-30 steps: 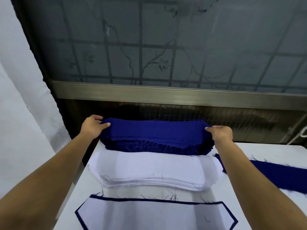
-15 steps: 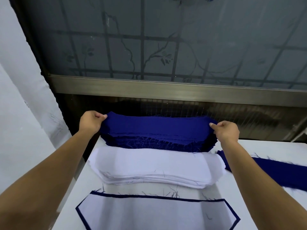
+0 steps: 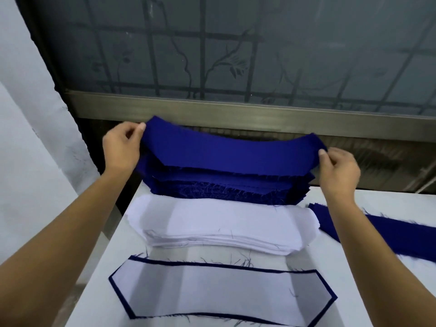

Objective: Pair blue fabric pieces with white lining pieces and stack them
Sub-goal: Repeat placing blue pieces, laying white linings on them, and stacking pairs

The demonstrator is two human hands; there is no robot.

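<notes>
Head view, room: a frosted window (image 3: 236,55) with a dark grille and a branch pattern fills the 12 o'clock side. A dull metal rail (image 3: 212,112) runs under it, and a pale wall (image 3: 28,138) stands at 9 o'clock.
Head view, surface: a white table (image 3: 389,201) reaches from 6 o'clock up to the rail.
Top blue piece (image 3: 226,149): at 12 o'clock, held just above the blue stack (image 3: 224,187). It is deep plain blue with a frayed near edge and angled ends.
Its axis: long axis from 9 to 3 o'clock, the middle sagging and both ends raised, the 9 o'clock end higher.
Left hand (image 3: 121,147): thumb and fingers pinch the 9 o'clock end of the top blue piece.
Right hand (image 3: 339,171): fingertips pinch its 3 o'clock end.
Blue stack: thick, with loose threads along its near face, at the table's far edge.
White lining stack (image 3: 224,223): just on the 6 o'clock side of the blue stack, touching it, same long shape, axis 9 to 3.
Paired piece (image 3: 221,291): at 6 o'clock, white lining lying flat on blue, a thin blue rim showing all round.
Blue strip (image 3: 389,234): at 3 o'clock, flat on the table, partly behind the right forearm.
</notes>
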